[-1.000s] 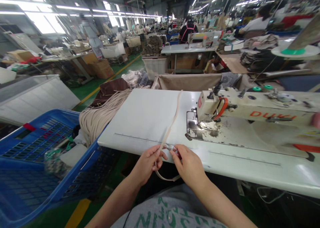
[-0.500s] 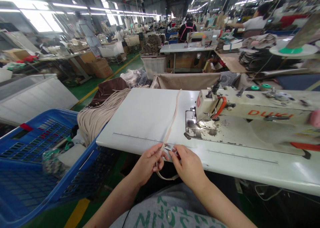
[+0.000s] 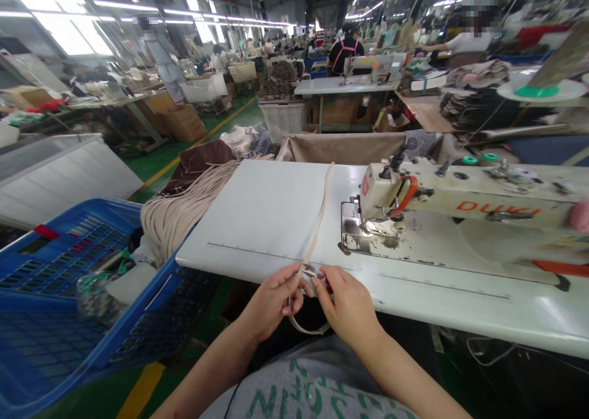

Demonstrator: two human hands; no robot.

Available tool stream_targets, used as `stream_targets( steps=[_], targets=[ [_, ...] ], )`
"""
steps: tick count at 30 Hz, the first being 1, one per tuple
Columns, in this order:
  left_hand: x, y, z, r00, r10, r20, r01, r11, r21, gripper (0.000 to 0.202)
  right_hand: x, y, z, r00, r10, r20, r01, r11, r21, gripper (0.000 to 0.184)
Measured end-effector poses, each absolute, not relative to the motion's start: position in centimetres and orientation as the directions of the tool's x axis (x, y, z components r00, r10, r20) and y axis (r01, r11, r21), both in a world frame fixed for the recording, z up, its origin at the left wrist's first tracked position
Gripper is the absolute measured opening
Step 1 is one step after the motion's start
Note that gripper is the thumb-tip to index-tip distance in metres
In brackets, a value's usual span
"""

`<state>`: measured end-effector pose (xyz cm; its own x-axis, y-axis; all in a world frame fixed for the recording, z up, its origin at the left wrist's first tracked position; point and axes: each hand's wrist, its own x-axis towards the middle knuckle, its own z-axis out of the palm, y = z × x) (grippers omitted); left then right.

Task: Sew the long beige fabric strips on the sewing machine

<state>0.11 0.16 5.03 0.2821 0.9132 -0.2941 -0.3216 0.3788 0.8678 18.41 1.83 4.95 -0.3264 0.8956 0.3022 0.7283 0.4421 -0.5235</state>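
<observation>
A narrow beige fabric strip (image 3: 324,201) runs from the far edge of the white table down to my hands, and its other end loops below the table's front edge. My left hand (image 3: 276,299) is closed, pinching the strip between thumb and fingers. In my right hand (image 3: 345,299), also closed, are small thread snips (image 3: 310,272); their pointed metal blades lie against the strip beside my left fingertips. The handle of the snips is mostly hidden by my fingers.
The sewing machine (image 3: 442,192) stands on the right of the white table (image 3: 262,204). Many beige strips (image 3: 179,216) hang over the table's left side. A blue plastic basket (image 3: 92,357) with bagged items is at lower left. Other people work farther back.
Both hands stay almost in place, the strip still held. The snips' blades have turned slightly at the strip. The view has shifted a little.
</observation>
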Motion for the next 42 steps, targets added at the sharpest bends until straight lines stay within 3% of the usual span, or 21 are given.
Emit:
stream_targets(
  steps=[2, 6, 9, 13, 19, 25, 34, 38, 42],
  targets=[
    [0.20, 0.12, 5.05, 0.290, 0.910, -0.296, -0.319, 0.383, 0.867, 0.048, 18.30, 1.79, 5.00, -0.327, 0.906, 0.270, 0.685, 0.424, -0.592, 0.021],
    [0.21, 0.05, 4.98, 0.296, 0.908, -0.296, -0.304, 0.383, 0.872, 0.052, 18.12, 1.93, 4.87, -0.268, 0.953, 0.140, 0.427, 0.248, -0.869, 0.026],
    [0.10, 0.04, 4.91, 0.292, 0.910, -0.296, -0.290, 0.379, 0.879, 0.056, 18.14, 2.14, 4.82, -0.203, 0.977, 0.071, 0.348, 0.140, -0.927, 0.024],
    [0.06, 0.02, 5.00, 0.291, 0.914, -0.284, -0.278, 0.365, 0.889, 0.056, 18.28, 2.17, 5.11, -0.212, 0.973, 0.090, 0.470, 0.182, -0.864, 0.021],
    [0.04, -0.01, 5.42, 0.270, 0.924, -0.270, -0.284, 0.344, 0.895, 0.051, 18.52, 1.93, 5.52, -0.250, 0.943, 0.221, 0.688, 0.334, -0.644, 0.025],
    [0.01, -0.08, 5.38, 0.288, 0.921, -0.264, -0.300, 0.348, 0.888, 0.048, 18.34, 1.79, 5.46, -0.311, 0.895, 0.321, 0.726, 0.441, -0.527, 0.024],
    [0.18, -0.15, 5.37, 0.283, 0.921, -0.267, -0.296, 0.348, 0.889, 0.047, 18.40, 1.51, 5.32, -0.304, 0.889, 0.344, 0.757, 0.444, -0.480, 0.022],
    [0.25, -0.18, 5.65, 0.294, 0.916, -0.273, -0.301, 0.360, 0.883, 0.047, 18.32, 1.54, 5.22, -0.278, 0.925, 0.258, 0.671, 0.379, -0.637, 0.023],
    [0.28, -0.22, 5.58, 0.330, 0.901, -0.282, -0.323, 0.388, 0.863, 0.045, 18.14, 1.88, 4.96, -0.290, 0.954, 0.077, 0.354, 0.181, -0.918, 0.031]
  ],
)
